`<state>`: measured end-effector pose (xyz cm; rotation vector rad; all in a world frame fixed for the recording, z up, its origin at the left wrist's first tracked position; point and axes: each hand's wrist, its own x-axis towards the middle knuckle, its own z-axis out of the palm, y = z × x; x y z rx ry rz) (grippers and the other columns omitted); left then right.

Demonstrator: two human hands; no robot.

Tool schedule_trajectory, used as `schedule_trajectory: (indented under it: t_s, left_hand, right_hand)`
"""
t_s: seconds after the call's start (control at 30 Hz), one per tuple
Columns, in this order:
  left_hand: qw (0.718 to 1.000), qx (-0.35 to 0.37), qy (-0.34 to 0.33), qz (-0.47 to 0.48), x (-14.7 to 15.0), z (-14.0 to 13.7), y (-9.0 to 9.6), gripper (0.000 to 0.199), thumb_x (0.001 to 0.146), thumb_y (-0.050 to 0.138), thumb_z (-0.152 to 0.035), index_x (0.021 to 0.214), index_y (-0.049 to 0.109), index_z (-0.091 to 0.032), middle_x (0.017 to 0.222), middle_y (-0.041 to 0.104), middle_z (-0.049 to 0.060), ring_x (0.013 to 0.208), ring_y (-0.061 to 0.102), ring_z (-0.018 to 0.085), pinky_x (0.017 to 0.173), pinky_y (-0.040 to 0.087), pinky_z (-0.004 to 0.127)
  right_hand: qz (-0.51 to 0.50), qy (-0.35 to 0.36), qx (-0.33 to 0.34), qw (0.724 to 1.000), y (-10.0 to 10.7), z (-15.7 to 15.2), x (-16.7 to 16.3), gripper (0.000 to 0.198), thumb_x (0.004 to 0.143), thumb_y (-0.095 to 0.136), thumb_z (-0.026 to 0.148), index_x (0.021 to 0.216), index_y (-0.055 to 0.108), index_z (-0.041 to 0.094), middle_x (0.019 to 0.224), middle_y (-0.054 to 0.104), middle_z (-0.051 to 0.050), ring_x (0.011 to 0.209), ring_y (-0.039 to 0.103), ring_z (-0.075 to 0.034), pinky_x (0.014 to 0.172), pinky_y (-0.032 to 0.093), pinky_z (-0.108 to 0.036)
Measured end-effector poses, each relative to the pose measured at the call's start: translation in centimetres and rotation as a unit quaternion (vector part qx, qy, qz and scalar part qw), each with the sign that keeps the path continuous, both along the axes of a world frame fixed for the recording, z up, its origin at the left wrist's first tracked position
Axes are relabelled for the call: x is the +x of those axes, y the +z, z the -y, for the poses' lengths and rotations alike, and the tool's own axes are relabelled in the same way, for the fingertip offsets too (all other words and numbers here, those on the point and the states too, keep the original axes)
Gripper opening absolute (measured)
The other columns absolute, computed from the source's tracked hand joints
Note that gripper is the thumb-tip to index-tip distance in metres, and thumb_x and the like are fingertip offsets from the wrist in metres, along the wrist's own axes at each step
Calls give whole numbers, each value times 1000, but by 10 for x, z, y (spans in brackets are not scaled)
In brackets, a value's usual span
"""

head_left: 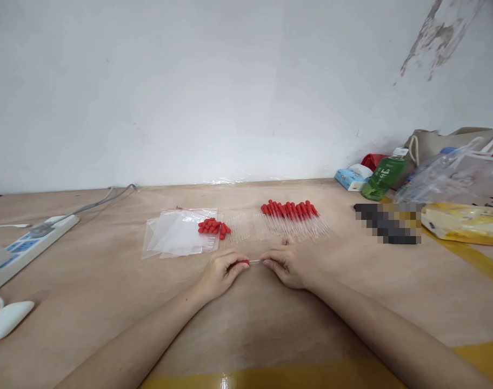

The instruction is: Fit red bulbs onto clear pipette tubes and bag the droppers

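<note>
Has flat translucent plastic bags (171, 235) at left, with no discernible contents. Pinches a small red rubber bulb (244, 262) in the nearly closed left hand (222, 270) and, in line with it, a thin clear tube (254, 262), running left-right between 2 hands, in the nearly closed right hand (291, 266).

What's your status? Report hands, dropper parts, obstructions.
Left hand pinching red dropper bulb. Right hand gripping clear tube. Tube meets bulb, seating depth unclear. No obstruction seen between hands; loose red bulbs lie beyond.
</note>
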<state>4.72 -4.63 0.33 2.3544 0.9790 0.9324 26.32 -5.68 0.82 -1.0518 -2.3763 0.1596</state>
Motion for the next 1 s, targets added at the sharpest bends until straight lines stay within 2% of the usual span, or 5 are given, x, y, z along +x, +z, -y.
schedule_trajectory:
  t_s: [0.3,0.5,0.7,0.83,1.0]
  left_hand:
    - [999,36,-17,-32,1,4,-1,16,85,47,-25,85,62,-18,77,62,4,68,55,13,62,42,23]
    - [999,17,-26,-19,-3,-5,-2,15,84,50,-25,87,63,-18,80,64,3,70,56,13,63,44,23]
    - [996,91,17,-3,-11,-19,-7,25,77,62,-31,100,62,-23,87,64,4,83,56,18,78,43,34]
    - [993,88,80,6,-12,-16,-7,33,79,58,-29,111,54,-23,92,58,5,85,54,18,73,45,31]
    - [991,124,30,-39,-10,-11,-7,18,84,49,-25,98,60,-21,85,58,5,80,52,17,73,43,31]
  right_hand:
    - [10,-6,-33,999,-2,4,-12,27,88,35,23,83,61,20,72,65,0,62,51,-11,71,27,-30]
    - [22,-6,-61,998,2,-1,-14,27,89,35,22,83,61,20,76,66,0,65,53,-11,72,27,-29]
    - [61,-4,-58,996,17,3,-9,17,83,48,26,87,64,24,77,66,-1,78,55,-15,78,28,-32]
    - [-63,-146,-110,981,10,-11,8,20,80,49,34,77,65,22,70,65,0,64,57,-14,67,35,-28]
    - [-162,-389,-92,902,7,-52,36,29,74,50,45,61,59,20,60,63,0,60,56,-16,59,35,-27]
